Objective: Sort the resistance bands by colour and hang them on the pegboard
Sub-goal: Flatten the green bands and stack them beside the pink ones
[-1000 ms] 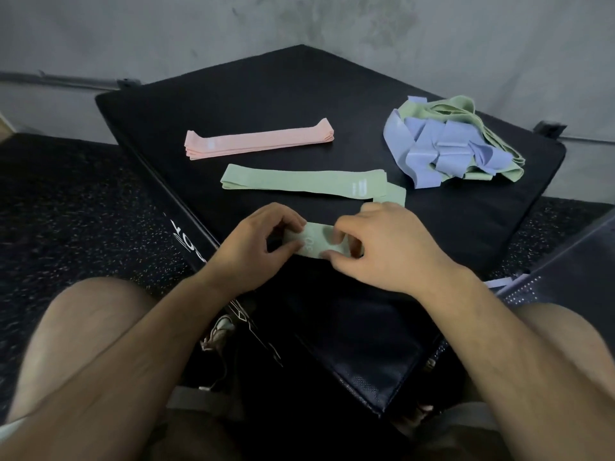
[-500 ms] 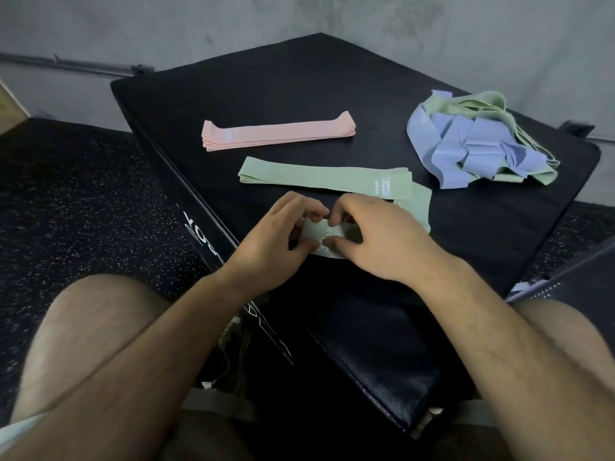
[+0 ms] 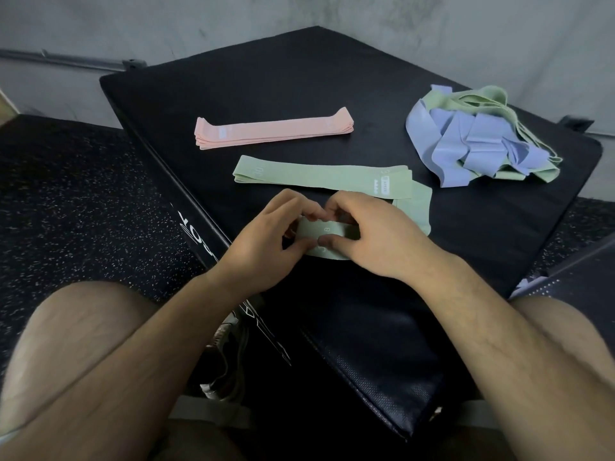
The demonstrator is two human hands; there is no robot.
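A green resistance band [image 3: 327,231] lies at the near edge of the black padded box [image 3: 299,81]. My left hand [image 3: 266,241] pinches its left end, and my right hand [image 3: 372,234] pinches it from the right; the band's far part curls out past my right hand. Just behind my hands lies a flat green band [image 3: 316,176]. Further back rests a neat stack of pink bands [image 3: 273,131]. At the back right sits a tangled heap of blue and green bands [image 3: 479,144]. No pegboard is in view.
The box stands against a grey wall [image 3: 432,34], with dark speckled rubber flooring [image 3: 73,201] to the left. My bare knees are in the foreground. Another dark padded object [image 3: 579,277] shows at the right edge.
My hands have drawn closer together on the green band, working its end between the fingers. The head camera has shifted a little; the sorted bands and the heap lie as before.
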